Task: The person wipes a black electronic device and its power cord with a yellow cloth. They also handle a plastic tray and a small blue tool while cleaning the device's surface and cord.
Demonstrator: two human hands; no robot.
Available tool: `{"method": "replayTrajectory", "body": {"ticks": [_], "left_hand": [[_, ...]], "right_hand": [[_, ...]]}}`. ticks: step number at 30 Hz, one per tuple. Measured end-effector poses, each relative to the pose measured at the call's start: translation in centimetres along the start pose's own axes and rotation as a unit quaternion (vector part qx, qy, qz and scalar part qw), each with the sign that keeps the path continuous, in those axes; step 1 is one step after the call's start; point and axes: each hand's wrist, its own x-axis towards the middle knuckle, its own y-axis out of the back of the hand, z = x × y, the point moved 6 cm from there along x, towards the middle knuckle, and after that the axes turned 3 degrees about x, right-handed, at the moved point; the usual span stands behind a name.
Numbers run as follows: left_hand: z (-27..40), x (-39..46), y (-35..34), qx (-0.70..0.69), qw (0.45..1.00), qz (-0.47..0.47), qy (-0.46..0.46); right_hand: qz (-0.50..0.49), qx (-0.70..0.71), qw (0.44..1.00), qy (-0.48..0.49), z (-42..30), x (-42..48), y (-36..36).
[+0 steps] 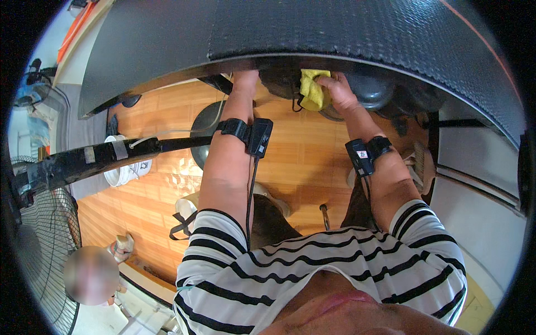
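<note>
My right hand grips a yellow cloth just below the front edge of a dark, textured table top. The cloth hangs down beside a dark object under the table, with a thin black loop below it. My left hand reaches under the same edge, left of that dark object; its fingers are hidden, so what it touches cannot be told. Both forearms wear strapped black devices with cables.
Dark rounded bowls or pots stand under the table at right. A black fan pole crosses at left above a white bucket, beside a fan guard. Another person is at lower left. A white cabinet stands right.
</note>
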Motion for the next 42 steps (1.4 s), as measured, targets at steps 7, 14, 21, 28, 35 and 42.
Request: {"method": "replayTrajectory", "body": {"ticks": [7,14,21,28,35,42], "left_hand": [[-2.2,-1.7,2.7,-0.045,0.998,-0.010,-0.048],[-4.0,-2.6,4.5,-0.070,0.995,-0.005,-0.068],[-4.1,-2.4,4.5,-0.063,0.995,0.001,-0.081],[-0.9,-0.8,2.8,0.000,0.994,0.014,-0.105],[1.3,-1.2,1.5,-0.009,0.990,-0.017,-0.138],[0.2,-3.1,1.5,-0.114,0.977,-0.077,-0.161]], "right_hand": [[0.059,-0.317,0.940,0.113,0.6,1.2,1.4],[0.023,-0.194,0.981,0.021,1.1,2.3,1.0],[0.013,-0.171,0.985,0.002,1.4,2.0,0.9],[-0.024,-0.168,0.985,-0.025,2.0,2.2,0.1],[-0.046,-0.024,0.998,0.020,-0.7,-1.5,-3.2],[-0.071,-0.012,0.995,0.072,-0.5,-3.6,-3.3]]}}
